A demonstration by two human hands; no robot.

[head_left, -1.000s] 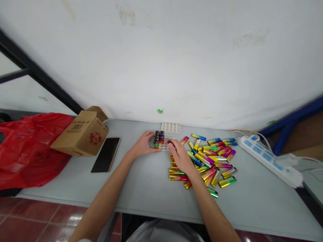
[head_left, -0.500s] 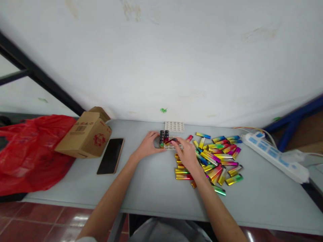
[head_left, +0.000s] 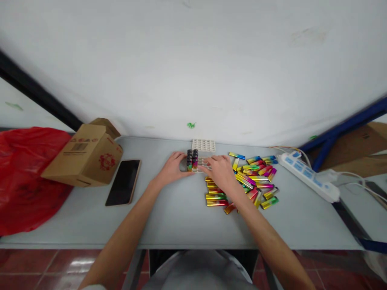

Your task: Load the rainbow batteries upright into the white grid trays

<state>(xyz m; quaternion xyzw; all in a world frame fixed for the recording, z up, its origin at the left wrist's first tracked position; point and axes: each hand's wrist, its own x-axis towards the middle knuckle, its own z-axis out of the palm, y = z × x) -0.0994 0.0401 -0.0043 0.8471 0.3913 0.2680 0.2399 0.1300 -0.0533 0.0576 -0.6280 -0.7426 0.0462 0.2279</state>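
A white tray with holes [head_left: 204, 162] lies on the table in front of me. At its left end stand two rows of lighters [head_left: 192, 158], upright, with black tops and shiny coloured bodies. My left hand [head_left: 173, 168] curves around that end, thumb at the near side and fingers at the far side, gripping the tray. Over the tray's right part is my right hand [head_left: 220, 170], thumb and fingers apart, with no lighter visible between them. Several loose lighters [head_left: 216, 197] lie side by side just below it, and a larger pile [head_left: 256, 177] spreads to its right.
A second white holed tray [head_left: 203, 145] lies behind, near the wall. To the left are a black-screened phone [head_left: 123, 182], a cardboard box [head_left: 87, 157] and a red plastic bag [head_left: 33, 177]. A white power strip [head_left: 308, 175] with cables sits at the right.
The dark-topped lighter that my right hand held tilted over the tray now stands in the second row. My right fingers have come apart from it. The camera view has shifted slightly.
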